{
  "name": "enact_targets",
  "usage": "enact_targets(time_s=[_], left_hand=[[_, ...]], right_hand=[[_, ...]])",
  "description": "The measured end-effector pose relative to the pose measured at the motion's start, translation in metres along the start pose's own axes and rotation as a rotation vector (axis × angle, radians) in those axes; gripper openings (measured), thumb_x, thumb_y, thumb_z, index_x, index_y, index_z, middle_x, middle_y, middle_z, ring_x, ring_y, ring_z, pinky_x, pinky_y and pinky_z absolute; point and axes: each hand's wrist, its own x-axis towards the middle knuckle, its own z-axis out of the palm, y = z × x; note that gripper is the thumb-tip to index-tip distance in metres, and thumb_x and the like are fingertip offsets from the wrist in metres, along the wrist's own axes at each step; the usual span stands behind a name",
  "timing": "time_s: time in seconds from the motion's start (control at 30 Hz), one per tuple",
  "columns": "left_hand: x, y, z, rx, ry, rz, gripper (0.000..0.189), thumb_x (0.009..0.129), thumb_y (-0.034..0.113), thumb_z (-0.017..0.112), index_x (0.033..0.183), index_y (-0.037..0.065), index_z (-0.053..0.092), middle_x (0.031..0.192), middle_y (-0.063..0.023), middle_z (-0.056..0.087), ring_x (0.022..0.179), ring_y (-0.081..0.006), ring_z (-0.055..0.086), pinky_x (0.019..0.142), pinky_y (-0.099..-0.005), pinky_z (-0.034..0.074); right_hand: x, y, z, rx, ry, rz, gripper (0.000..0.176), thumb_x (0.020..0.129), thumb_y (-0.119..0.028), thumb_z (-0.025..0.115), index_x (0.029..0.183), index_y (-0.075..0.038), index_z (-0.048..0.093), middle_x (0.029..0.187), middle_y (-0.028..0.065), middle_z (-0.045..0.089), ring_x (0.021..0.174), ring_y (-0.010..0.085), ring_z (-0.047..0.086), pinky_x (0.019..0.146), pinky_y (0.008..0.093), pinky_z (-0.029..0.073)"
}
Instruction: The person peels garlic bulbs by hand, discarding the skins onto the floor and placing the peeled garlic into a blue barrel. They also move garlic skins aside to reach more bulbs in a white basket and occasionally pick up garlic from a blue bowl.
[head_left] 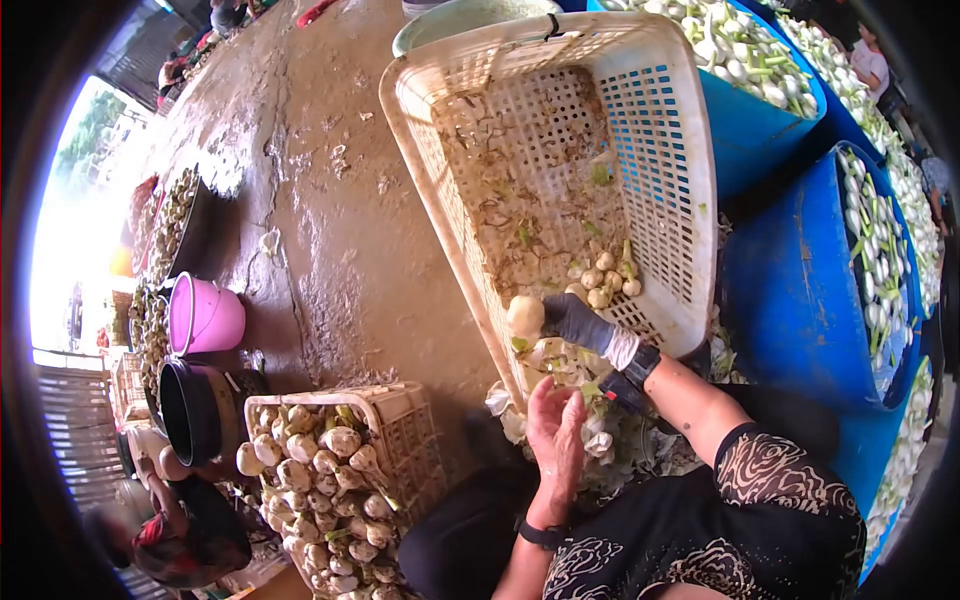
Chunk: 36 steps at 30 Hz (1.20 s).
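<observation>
My right hand [583, 325], in a dark glove, grips a pale round bulb [525, 316] over the near end of a large off-white plastic basket [655, 160]. Below it, my bare left hand [556, 425] has its fingers raised and apart, with nothing in them. Inside the basket, several small trimmed bulbs [598, 283] lie by the near right corner, among scattered brown and green scraps. A second basket [410, 440] at the lower left is heaped with larger untrimmed bulbs [335, 470]. Peelings [600, 440] lie beside my left hand.
Blue tubs [800, 270] filled with white bulbs with green stems stand along the right. A pink bucket [205, 315] and a black bucket [190, 410] are at the left. Another person [180, 530] sits at the lower left. The brown floor [330, 230] looks wet.
</observation>
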Motion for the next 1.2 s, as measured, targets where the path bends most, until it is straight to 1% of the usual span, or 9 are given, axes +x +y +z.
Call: enact_targets(time_s=[0.13,0.37,0.4,0.5,0.63,0.73,0.93,1.07,1.2], left_hand=[[-0.002,0.011,-0.001,-0.148,0.099,0.092,0.043,0.094,0.019,0.053,0.130,0.002,0.038,0.112,-0.0130,0.055,0.073,-0.0162,0.061,0.053,-0.0264,0.053],[-0.023,0.046,0.003,-0.315,-0.212,0.200,0.041,0.089,0.008,0.055,0.127,-0.001,0.043,0.114,-0.0125,0.057,0.092,-0.0215,0.062,0.069,-0.0295,0.055],[-0.028,0.049,0.005,-0.317,-0.230,0.208,0.042,0.085,0.003,0.059,0.124,-0.002,0.045,0.114,-0.0121,0.057,0.099,-0.0217,0.060,0.080,-0.0312,0.053],[-0.038,0.046,0.010,-0.281,-0.235,0.299,0.046,0.083,0.000,0.062,0.125,-0.002,0.045,0.115,-0.0118,0.056,0.101,-0.0197,0.058,0.085,-0.0321,0.050],[-0.047,0.042,0.013,-0.207,-0.236,0.353,0.049,0.081,-0.002,0.064,0.126,-0.001,0.045,0.111,-0.0096,0.058,0.095,-0.0161,0.059,0.080,-0.0299,0.051],[-0.043,0.025,0.010,0.000,-0.241,0.446,0.049,0.080,-0.004,0.065,0.125,0.002,0.046,0.100,-0.0054,0.061,0.081,-0.0116,0.060,0.071,-0.0263,0.053],[-0.043,0.006,0.002,0.082,-0.253,0.440,0.046,0.078,-0.005,0.067,0.120,0.004,0.050,0.097,-0.0069,0.061,0.083,-0.0125,0.061,0.069,-0.0255,0.053],[-0.040,0.003,-0.004,0.235,-0.252,0.468,0.047,0.077,-0.005,0.067,0.119,0.004,0.050,0.097,-0.0088,0.061,0.082,-0.0145,0.062,0.067,-0.0260,0.055],[-0.048,0.022,0.000,-0.025,-0.345,0.291,0.045,0.076,-0.003,0.067,0.118,0.003,0.050,0.102,-0.0099,0.061,0.088,-0.0166,0.061,0.073,-0.0296,0.054]], right_hand=[[-0.053,-0.088,0.015,-0.013,0.090,-0.150,0.025,0.078,-0.004,0.068,0.102,-0.002,0.062,0.091,0.0053,0.067,0.087,0.0107,0.060,0.079,0.0303,0.049],[-0.114,-0.168,0.026,-0.523,0.050,-0.290,0.034,0.081,-0.007,0.064,0.114,-0.004,0.058,0.101,0.0144,0.064,0.094,0.0243,0.062,0.082,0.0351,0.048],[-0.119,-0.174,0.026,-0.522,0.075,-0.305,0.037,0.080,-0.005,0.062,0.117,-0.002,0.056,0.106,0.0163,0.063,0.102,0.0289,0.060,0.086,0.0356,0.047],[-0.135,-0.177,0.025,-0.402,0.222,-0.312,0.039,0.080,-0.005,0.063,0.118,-0.001,0.056,0.108,0.0174,0.062,0.104,0.0304,0.059,0.091,0.0353,0.045],[-0.159,-0.207,0.033,-0.437,0.375,-0.370,0.032,0.080,-0.011,0.066,0.110,-0.002,0.062,0.106,0.0158,0.064,0.100,0.0303,0.060,0.093,0.0359,0.045],[-0.169,-0.210,0.041,-0.758,0.458,-0.445,0.029,0.074,-0.014,0.069,0.101,-0.003,0.066,0.095,0.0132,0.065,0.089,0.0302,0.061,0.083,0.0378,0.048],[-0.174,-0.212,0.046,-1.103,0.400,-0.390,0.011,0.070,-0.017,0.061,0.075,-0.007,0.061,0.073,0.0094,0.058,0.074,0.0282,0.057,0.074,0.0403,0.043],[-0.169,-0.200,0.040,-1.077,0.419,-0.336,0.012,0.069,-0.016,0.062,0.073,-0.007,0.055,0.071,0.0103,0.058,0.072,0.0305,0.058,0.069,0.0418,0.045],[-0.167,-0.183,0.025,-0.773,0.559,-0.149,0.010,0.074,-0.011,0.061,0.076,-0.003,0.055,0.065,0.0160,0.057,0.065,0.0327,0.059,0.058,0.0410,0.046]])
